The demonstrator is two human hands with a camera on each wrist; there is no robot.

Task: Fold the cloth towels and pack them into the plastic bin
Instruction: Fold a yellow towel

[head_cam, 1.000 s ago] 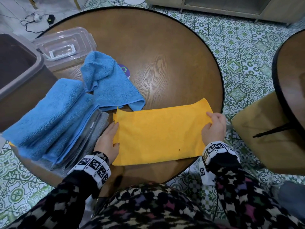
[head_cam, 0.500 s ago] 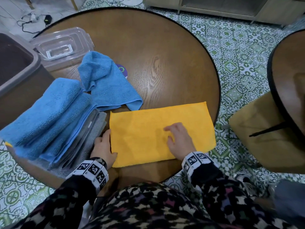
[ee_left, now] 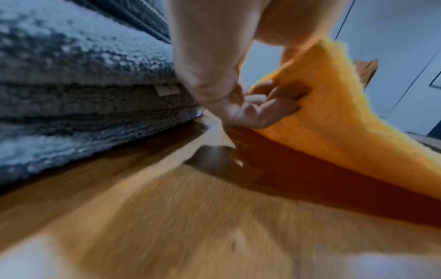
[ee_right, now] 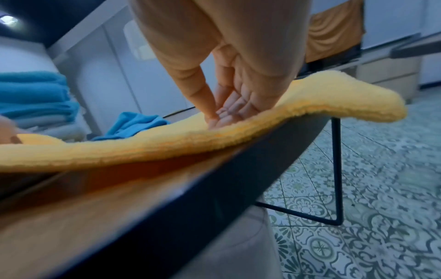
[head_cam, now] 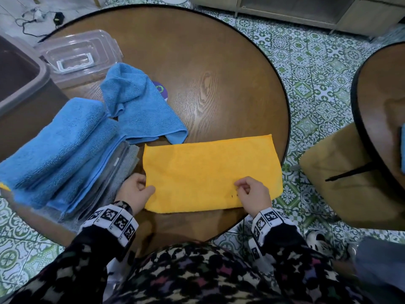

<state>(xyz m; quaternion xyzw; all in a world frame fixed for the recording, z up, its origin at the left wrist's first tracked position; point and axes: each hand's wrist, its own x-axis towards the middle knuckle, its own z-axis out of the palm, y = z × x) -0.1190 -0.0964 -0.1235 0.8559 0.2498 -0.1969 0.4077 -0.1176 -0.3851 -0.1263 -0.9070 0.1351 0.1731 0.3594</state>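
Note:
A yellow towel, folded to a long rectangle, lies at the near edge of the round wooden table. My left hand grips its left edge. In the left wrist view the fingers curl under the yellow towel and lift that edge off the wood. My right hand sits on the towel near its front right, thumb and fingertips pinched together on the cloth. The brown plastic bin stands at far left, its inside hidden.
Folded blue towels are stacked left of the yellow one on grey cloths. A loose blue towel lies behind. A clear lid is at back left. A tan stool and second table stand right.
My right hand left the towel's right edge, slid across the cloth and now pinches near the front. My left hand went from lying flat beside the left edge to gripping and lifting it.

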